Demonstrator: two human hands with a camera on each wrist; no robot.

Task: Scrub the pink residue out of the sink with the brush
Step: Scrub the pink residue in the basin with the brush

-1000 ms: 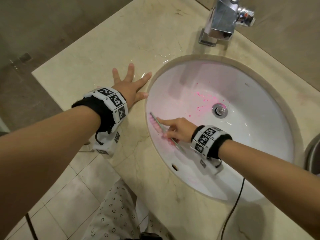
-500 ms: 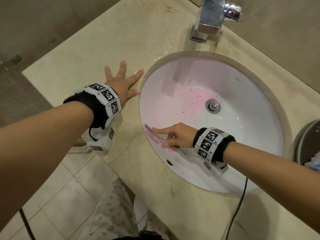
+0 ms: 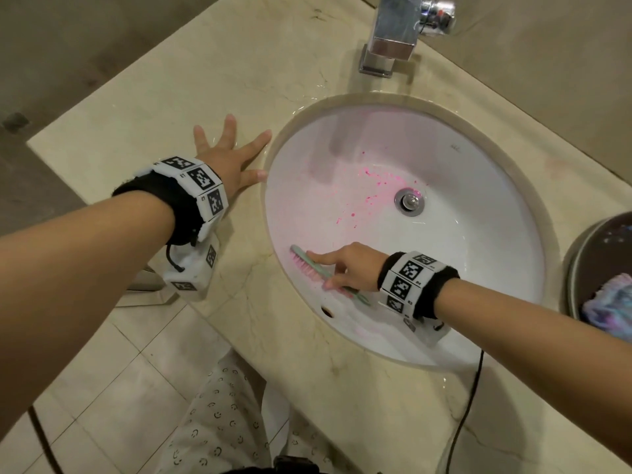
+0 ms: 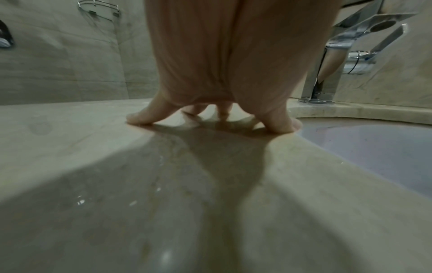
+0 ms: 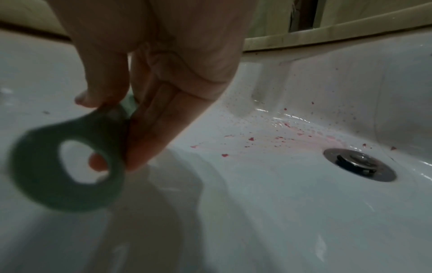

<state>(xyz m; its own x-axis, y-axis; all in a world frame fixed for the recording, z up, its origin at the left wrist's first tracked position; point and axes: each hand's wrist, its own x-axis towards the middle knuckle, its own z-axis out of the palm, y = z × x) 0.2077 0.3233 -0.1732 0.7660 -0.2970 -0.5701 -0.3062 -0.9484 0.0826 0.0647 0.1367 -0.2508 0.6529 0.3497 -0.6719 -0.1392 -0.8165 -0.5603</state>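
A white oval sink (image 3: 478, 275) is set in a beige marble counter. Pink residue (image 3: 372, 184) speckles the basin left of the metal drain (image 3: 409, 201), and the same pink specks (image 5: 252, 138) show in the right wrist view beside the drain (image 5: 360, 164). My right hand (image 3: 345, 268) grips a green brush with pink bristles (image 3: 307, 265), index finger laid along its back, bristles against the near-left wall of the basin. Its ring-shaped handle end (image 5: 67, 162) shows blurred in the right wrist view. My left hand (image 3: 229, 155) lies flat with spread fingers (image 4: 140, 118) on the counter left of the sink.
A chrome faucet (image 3: 393, 35) stands behind the sink. At the right edge sits a dark round bin (image 3: 581, 254) holding a bluish cloth (image 3: 612, 306). An overflow hole (image 3: 327, 311) is in the near wall. A black cable (image 3: 468, 412) hangs over the counter's front edge. Tiled floor lies below.
The brush and my right hand have slid toward me along the left wall of the basin. My left hand stays flat on the counter.
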